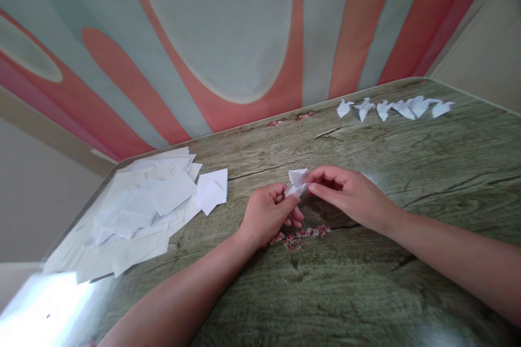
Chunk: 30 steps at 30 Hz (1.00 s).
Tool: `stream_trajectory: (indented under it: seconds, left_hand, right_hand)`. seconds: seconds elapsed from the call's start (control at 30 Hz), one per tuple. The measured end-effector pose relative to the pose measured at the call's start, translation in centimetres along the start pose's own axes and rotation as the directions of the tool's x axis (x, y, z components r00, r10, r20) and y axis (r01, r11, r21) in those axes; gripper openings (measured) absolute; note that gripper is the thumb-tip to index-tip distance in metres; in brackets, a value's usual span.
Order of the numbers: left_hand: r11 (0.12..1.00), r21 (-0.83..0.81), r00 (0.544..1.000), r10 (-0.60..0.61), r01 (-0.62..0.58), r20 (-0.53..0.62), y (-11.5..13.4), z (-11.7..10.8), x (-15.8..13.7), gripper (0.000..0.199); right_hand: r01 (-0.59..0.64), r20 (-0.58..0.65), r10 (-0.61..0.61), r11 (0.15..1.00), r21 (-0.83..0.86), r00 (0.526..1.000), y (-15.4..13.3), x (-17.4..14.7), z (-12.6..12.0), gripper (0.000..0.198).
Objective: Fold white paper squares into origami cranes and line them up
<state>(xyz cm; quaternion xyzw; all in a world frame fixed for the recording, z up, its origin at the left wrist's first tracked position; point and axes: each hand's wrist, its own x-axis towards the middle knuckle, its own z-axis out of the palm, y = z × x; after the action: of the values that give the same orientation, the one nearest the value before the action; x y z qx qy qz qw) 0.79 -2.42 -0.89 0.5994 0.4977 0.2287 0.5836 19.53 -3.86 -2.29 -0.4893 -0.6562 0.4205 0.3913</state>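
Note:
A small folded piece of white paper (298, 178) is held between my two hands, just above the middle of the table. My left hand (271, 212) pinches its lower left part between thumb and fingers. With thumb and index fingertips, my right hand (342, 191) grips the paper's right edge. The paper shows creased flaps, and its lower part is partly covered by my left fingers. Beyond my right hand, several white folded paper birds (383, 110) stand in a row near the back right edge.
A wide, messy pile of white paper sheets (138, 211) covers the table's left side. Beside it lie a few small folded paper squares (212, 190). The wood-grain table (345, 293) meets a wall with a coral and grey pattern (228, 38) at the back.

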Motion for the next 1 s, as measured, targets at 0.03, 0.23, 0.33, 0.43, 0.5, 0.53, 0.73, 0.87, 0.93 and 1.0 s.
stream_trajectory:
  seconds: [0.03,0.23,0.33,0.43,0.5,0.53,0.73,0.87,0.93,1.0]
  left_hand:
    - [1.0,-0.01,1.0,-0.006,0.006,0.008,0.0,0.0,0.0,0.015]
    - [0.997,-0.075,0.998,-0.023,0.027,0.05,-0.1,0.1,0.2,0.017]
    - [0.995,-0.089,0.998,-0.03,0.035,0.057,-0.2,0.1,0.3,0.018]
    - [0.994,-0.104,0.998,-0.042,0.047,0.051,-0.2,0.3,0.3,0.015]
    - [0.992,-0.116,0.998,-0.046,0.051,0.045,-0.2,0.4,0.3,0.013]
    - [0.991,-0.122,0.998,-0.044,0.049,0.043,-0.2,0.5,0.3,0.012]
    - [0.984,-0.168,0.997,-0.052,0.061,0.054,-0.3,0.7,0.2,0.012]
    - [0.964,-0.248,0.992,-0.068,0.094,0.108,-0.3,0.7,0.2,0.026]
    - [0.949,-0.298,0.987,-0.06,0.102,0.147,-0.4,0.7,0.3,0.032]
    - [0.934,-0.341,0.984,-0.045,0.103,0.173,-0.4,0.6,0.3,0.033]
  right_hand:
    - [0.003,0.005,-0.003,1.0,-0.017,1.0,0.0,0.0,0.0,0.013]
    - [0.116,0.037,-0.113,0.99,-0.085,0.993,0.0,0.0,0.0,0.015]
    - [0.202,0.027,-0.2,0.97,-0.134,0.979,0.2,-0.1,0.1,0.017]
    - [0.2,-0.031,-0.207,0.968,-0.153,0.978,0.1,-0.3,0.4,0.017]
    - [0.154,-0.094,-0.169,0.977,-0.146,0.981,-0.1,-0.5,0.8,0.021]
    - [0.13,-0.124,-0.148,0.981,-0.142,0.981,-0.2,-0.7,1.0,0.024]
    - [0.153,-0.119,-0.182,0.964,-0.219,0.976,-0.4,-1.0,1.6,0.018]
    - [0.316,-0.073,-0.352,0.9,-0.301,0.933,0.1,-1.0,1.6,0.021]
    - [0.368,-0.053,-0.408,0.866,-0.338,0.911,0.3,-1.1,1.5,0.023]
    - [0.389,-0.048,-0.434,0.845,-0.367,0.899,0.4,-1.1,1.5,0.023]
